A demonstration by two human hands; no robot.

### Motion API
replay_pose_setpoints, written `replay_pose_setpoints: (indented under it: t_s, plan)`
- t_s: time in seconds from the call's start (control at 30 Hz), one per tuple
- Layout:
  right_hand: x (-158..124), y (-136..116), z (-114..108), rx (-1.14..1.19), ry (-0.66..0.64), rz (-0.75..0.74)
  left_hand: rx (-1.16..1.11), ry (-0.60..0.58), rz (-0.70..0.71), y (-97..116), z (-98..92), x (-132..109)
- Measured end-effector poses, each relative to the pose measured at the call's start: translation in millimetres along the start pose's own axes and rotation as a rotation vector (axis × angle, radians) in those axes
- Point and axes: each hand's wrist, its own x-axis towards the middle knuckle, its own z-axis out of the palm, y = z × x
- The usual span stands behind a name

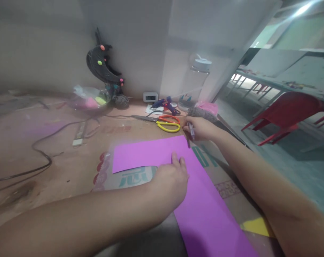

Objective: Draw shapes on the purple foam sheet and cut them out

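Observation:
An L-shaped sheet of purple paper (207,200) lies on a printed plastic sheet (137,176) on the table. My left hand (172,178) rests on the paper near its inner corner, with fingers stretched out and holding nothing. Beyond the paper's far right corner, my right hand (201,128) is closed around a pen (191,131); its fingertips are partly hidden. Just left of that hand are scissors (168,123) with one orange and one yellow handle loop, their blades pointing left.
At the back stand a blue glue gun (166,104), a small digital clock (150,96), a clear bottle (195,84) and grey yarn (202,114). A black cable (48,159) crosses the left side. Yellow paper (257,226) lies at lower right. A red chair (287,114) stands beyond.

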Motion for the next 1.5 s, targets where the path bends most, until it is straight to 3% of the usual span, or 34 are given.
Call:
replay_pose_setpoints:
  t_s: [0.17,0.27,0.33,0.37,0.43,0.47,0.57,0.7,0.77,0.97,1.07,1.17,1.3,1.43,1.5]
  plan:
    - [-4.6,-22.8,1.3,0.276,-0.018,0.04,0.019,0.065,-0.004,0.1,5.3,0.8]
    - [-16.3,-42.1,16.1,0.506,-0.275,0.067,0.032,0.094,-0.015,0.7,8.1,1.6]
    - [-26.0,-47.6,32.5,0.842,-0.58,0.182,0.039,0.115,-0.011,1.4,9.8,2.1]
    - [-30.3,-48.2,41.1,0.952,-0.594,0.23,0.046,0.127,-0.007,1.9,10.7,2.3]
    - [-36.7,-47.2,55.4,1.065,-0.369,0.212,0.065,0.147,-0.008,3.1,12.6,2.7]
    - [-38.6,-46.6,60.3,1.094,-0.316,0.196,0.075,0.157,-0.01,3.8,13.4,2.9]
    - [-40.4,-47.5,65.2,1.06,-0.287,0.148,0.086,0.172,-0.01,4.9,13.2,3.1]
    - [-37.2,-49.9,62.0,0.622,-0.134,0.043,0.071,0.166,-0.011,3.7,9.9,1.9]
    - [-35.6,-50.1,61.3,0.446,-0.117,0.036,0.061,0.169,-0.002,3.0,9.7,1.3]
    - [-36.2,-49.8,65.5,0.373,-0.067,0.078,-0.005,0.121,0.028,-0.2,2.1,0.5]
    - [-35.5,-48.8,67.1,0.375,-0.042,0.076,-0.049,0.1,0.081,-20.0,-11.5,-0.9]
    - [-33.7,-46.5,67.9,0.388,-0.015,0.086,-0.149,0.041,0.066,-59.2,-14.5,-4.7]
    - [-34.7,-46.9,68.7,0.588,-0.028,0.062,-0.168,0.228,-0.009,-110.3,11.0,-14.9]
    - [-41.7,-56.0,71.4,1.046,-0.334,0.174,-0.347,0.381,-0.124,-129.5,35.6,-20.1]
    - [-45.5,-60.1,74.5,1.112,-0.373,0.147,-0.371,0.386,-0.174,-131.3,38.4,-18.7]
